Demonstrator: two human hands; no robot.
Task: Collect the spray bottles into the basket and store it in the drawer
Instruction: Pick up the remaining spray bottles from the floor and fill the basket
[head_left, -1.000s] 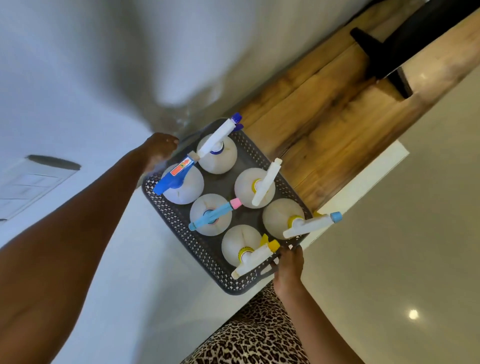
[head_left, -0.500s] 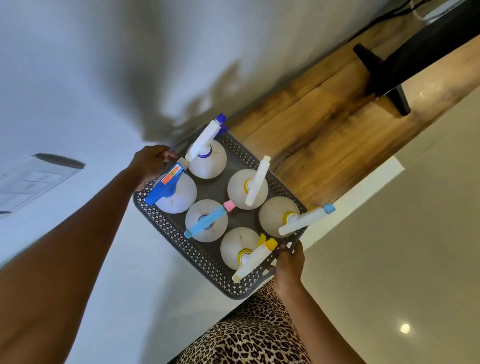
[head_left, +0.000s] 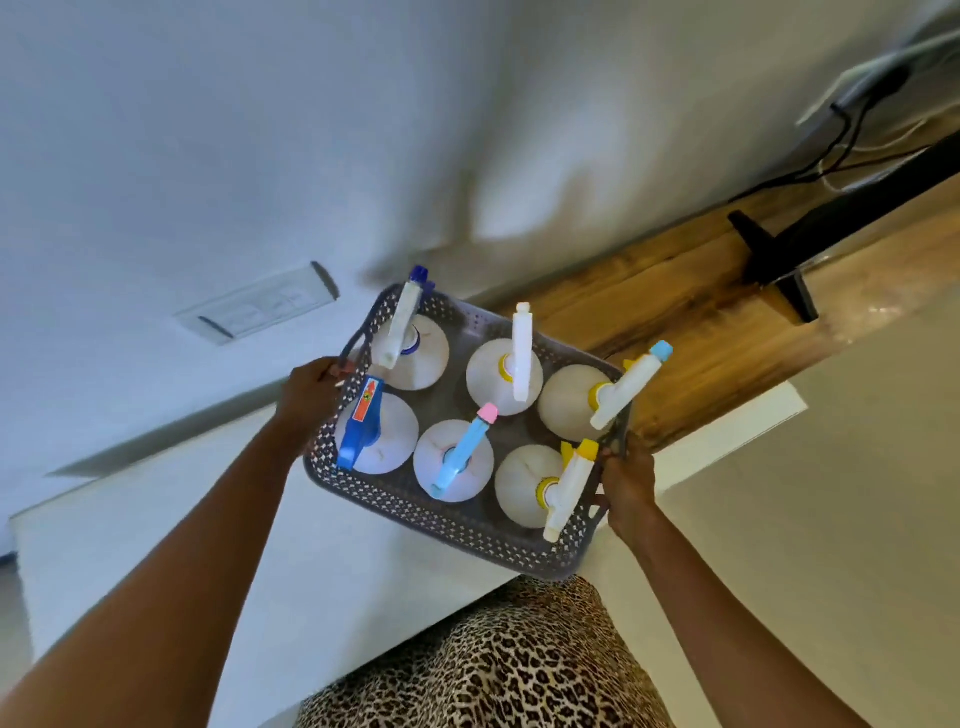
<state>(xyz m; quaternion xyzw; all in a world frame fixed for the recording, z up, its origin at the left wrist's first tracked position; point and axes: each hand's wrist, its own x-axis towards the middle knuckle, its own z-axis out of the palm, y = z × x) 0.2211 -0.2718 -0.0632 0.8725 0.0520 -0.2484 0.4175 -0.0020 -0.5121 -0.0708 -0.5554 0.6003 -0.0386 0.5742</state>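
Head view: the basket (head_left: 415, 512) is carried clear of the counter (head_left: 691, 312), gripped at its ends by the left hand (head_left: 311, 392) and right hand (head_left: 631, 486). Six bottles (head_left: 454, 460) stand inside — collection is judged complete; storing remains, and no drawer is seen.

2 bare, sleeveless forearms above a leopard-print garment (head_left: 519, 670) in tan and black.
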